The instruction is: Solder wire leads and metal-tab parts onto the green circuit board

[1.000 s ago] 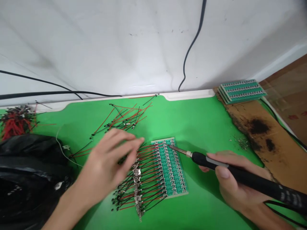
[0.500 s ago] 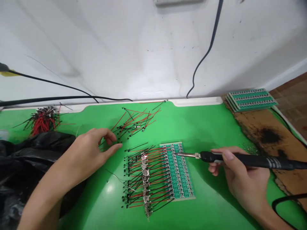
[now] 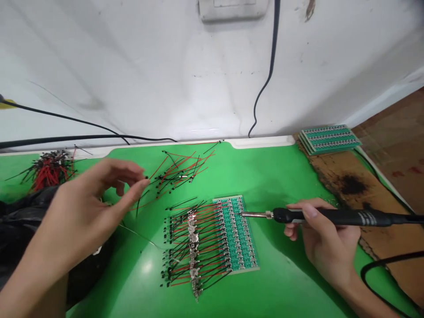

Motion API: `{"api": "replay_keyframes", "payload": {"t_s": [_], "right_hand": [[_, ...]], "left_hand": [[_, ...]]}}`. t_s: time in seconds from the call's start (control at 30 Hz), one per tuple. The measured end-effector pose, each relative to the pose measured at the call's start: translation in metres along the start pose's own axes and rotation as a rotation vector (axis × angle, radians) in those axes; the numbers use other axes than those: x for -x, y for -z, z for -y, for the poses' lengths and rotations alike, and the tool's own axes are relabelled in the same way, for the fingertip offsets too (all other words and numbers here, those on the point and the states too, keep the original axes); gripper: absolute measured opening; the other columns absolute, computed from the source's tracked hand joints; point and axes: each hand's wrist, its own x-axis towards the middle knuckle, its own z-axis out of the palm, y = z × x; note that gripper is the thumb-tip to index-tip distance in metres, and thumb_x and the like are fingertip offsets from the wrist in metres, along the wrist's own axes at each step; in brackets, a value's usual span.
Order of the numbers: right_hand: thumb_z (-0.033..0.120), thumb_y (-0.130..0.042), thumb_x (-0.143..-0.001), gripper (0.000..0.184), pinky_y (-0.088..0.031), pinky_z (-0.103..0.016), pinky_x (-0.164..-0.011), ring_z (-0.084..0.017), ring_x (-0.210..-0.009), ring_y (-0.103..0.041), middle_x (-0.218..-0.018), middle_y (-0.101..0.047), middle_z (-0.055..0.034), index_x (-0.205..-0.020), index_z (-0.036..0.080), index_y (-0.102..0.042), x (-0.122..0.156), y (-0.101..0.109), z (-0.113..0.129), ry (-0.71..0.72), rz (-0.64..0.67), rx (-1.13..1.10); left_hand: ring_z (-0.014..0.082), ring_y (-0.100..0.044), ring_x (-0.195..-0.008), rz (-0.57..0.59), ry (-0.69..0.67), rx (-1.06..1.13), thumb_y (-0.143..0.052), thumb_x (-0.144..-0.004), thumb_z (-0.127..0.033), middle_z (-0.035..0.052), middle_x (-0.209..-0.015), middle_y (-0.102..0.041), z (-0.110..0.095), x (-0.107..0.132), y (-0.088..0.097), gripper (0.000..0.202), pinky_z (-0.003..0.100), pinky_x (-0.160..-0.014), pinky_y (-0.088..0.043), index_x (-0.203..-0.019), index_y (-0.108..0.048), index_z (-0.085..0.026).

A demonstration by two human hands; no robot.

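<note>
Your right grip [image 3: 326, 247] is closed tight around the black soldering iron [image 3: 334, 216], the way you hold a fat pencil. The iron's metal tip [image 3: 251, 214] points left and sits over the top part of the green board [image 3: 240, 238]. I cannot tell if it touches. The board lies flat in the middle of the green table [image 3: 281, 176].

Your left grip [image 3: 89, 203] hangs above the table, near the loose wires [image 3: 179, 170]. Its fingers are curled close together, but it is blurry, so I cannot tell if they pinch a wire.

I think this goes best if you hold the iron very steady. Put your fingers only on the black handle, never on the metal. Touch one small spot at a time. Hold a wire far from its bare end. Do not bump the row of red and black wires [image 3: 198, 243] on the board.

No words can be read anywhere. The pale marks on the iron's handle are too small. The stack of boards [image 3: 329, 138] shows none.
</note>
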Motion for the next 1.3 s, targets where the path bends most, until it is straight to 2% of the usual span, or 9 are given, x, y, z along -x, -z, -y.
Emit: {"api": "replay_keyframes", "payload": {"t_s": [0.07, 0.13, 0.23, 0.43, 0.67, 0.83, 1.03, 1.17, 1.3], "right_hand": [[0.042, -0.091, -0.096, 0.024, -0.057, -0.023, -0.036, -0.018, -0.042, -0.07, -0.061, -0.075, -0.0035, -0.087, 0.02, -0.09, 0.001, -0.002, 0.002, -0.012, -0.023, -0.011], [0.042, -0.092, -0.095, 0.024, -0.056, -0.022, -0.036, -0.017, -0.042, -0.07, -0.061, -0.075, -0.0033, -0.087, 0.02, -0.091, 0.003, -0.003, 0.004, -0.016, -0.023, -0.023], [0.041, -0.091, -0.097, 0.022, -0.056, -0.021, -0.036, -0.017, -0.042, -0.07, -0.061, -0.075, -0.0031, -0.087, 0.021, -0.091, 0.003, -0.001, 0.003, -0.01, 0.004, -0.035], [0.036, -0.085, -0.103, 0.02, -0.055, -0.023, -0.036, -0.019, -0.044, -0.072, -0.063, -0.076, -0.0046, -0.091, 0.021, -0.091, 0.002, 0.008, -0.002, 0.012, 0.093, -0.012], [0.036, -0.086, -0.102, 0.017, -0.055, -0.023, -0.037, -0.017, -0.045, -0.072, -0.068, -0.078, -0.0036, -0.093, 0.022, -0.089, 0.007, 0.008, -0.002, 0.02, 0.048, 0.005], [0.042, -0.089, -0.1, 0.025, -0.057, -0.023, -0.038, -0.018, -0.044, -0.072, -0.063, -0.076, -0.003, -0.088, 0.02, -0.088, 0.002, 0.0, -0.001, -0.01, 0.015, -0.023], [0.048, -0.091, -0.097, 0.033, -0.059, -0.025, -0.04, -0.018, -0.045, -0.072, -0.062, -0.076, -0.0043, -0.085, 0.017, -0.087, -0.003, -0.005, -0.001, -0.056, -0.045, -0.002], [0.043, -0.091, -0.098, 0.028, -0.06, -0.024, -0.042, -0.018, -0.047, -0.074, -0.064, -0.078, -0.0046, -0.087, 0.018, -0.086, -0.001, -0.006, -0.005, -0.014, -0.024, 0.005], [0.041, -0.088, -0.101, 0.024, -0.062, -0.026, -0.044, -0.018, -0.05, -0.075, -0.067, -0.08, -0.0044, -0.092, 0.019, -0.087, 0.003, -0.008, -0.006, 0.026, -0.003, 0.025]], "left_hand": [[0.0178, -0.078, -0.096, -0.14, 0.057, 0.218, -0.082, -0.097, -0.046, -0.0038, -0.104, -0.079, -0.014, 0.001, -0.004, 0.043, 0.031, -0.083, -0.063, -0.136, -0.073, -0.031], [0.0168, -0.078, -0.097, -0.198, 0.082, 0.384, -0.083, -0.098, -0.037, -0.0038, -0.105, -0.079, -0.027, 0.0, -0.015, 0.039, 0.034, -0.091, -0.066, -0.135, -0.073, -0.031], [0.0147, -0.078, -0.078, -0.179, 0.127, 0.548, -0.086, -0.096, -0.035, -0.0018, -0.094, -0.08, -0.038, -0.001, -0.042, 0.018, 0.032, -0.076, -0.069, -0.107, -0.077, -0.024], [0.0174, -0.071, -0.057, 0.028, 0.114, 0.332, -0.077, -0.102, -0.043, 0.0027, -0.074, -0.079, -0.025, 0.01, -0.088, 0.024, 0.032, -0.056, -0.06, -0.096, -0.077, -0.02], [0.0276, -0.071, -0.107, 0.012, -0.189, -0.026, -0.075, -0.106, -0.043, 0.0077, -0.116, -0.081, -0.023, 0.007, -0.083, 0.022, 0.046, -0.098, -0.061, -0.116, -0.08, -0.024], [0.0243, -0.067, -0.1, 0.254, -0.429, -0.104, -0.071, -0.107, -0.029, 0.0055, -0.107, -0.079, -0.036, -0.019, -0.099, 0.011, 0.042, -0.093, -0.057, -0.106, -0.08, -0.024], [0.021, -0.065, -0.087, 0.451, -0.536, -0.194, -0.067, -0.096, -0.009, 0.0012, -0.09, -0.074, -0.039, -0.046, -0.115, 0.018, 0.04, -0.09, -0.05, -0.086, -0.074, -0.022], [0.0236, -0.059, -0.088, 0.402, -0.576, -0.274, -0.056, -0.092, 0.003, 0.0032, -0.09, -0.074, -0.046, -0.04, -0.107, 0.027, 0.039, -0.081, -0.04, -0.09, -0.067, -0.021], [0.0258, -0.056, -0.091, 0.262, -0.595, -0.316, -0.056, -0.108, -0.007, 0.0048, -0.094, -0.075, -0.05, -0.021, -0.09, 0.018, 0.041, -0.081, -0.036, -0.102, -0.067, -0.02]]}}
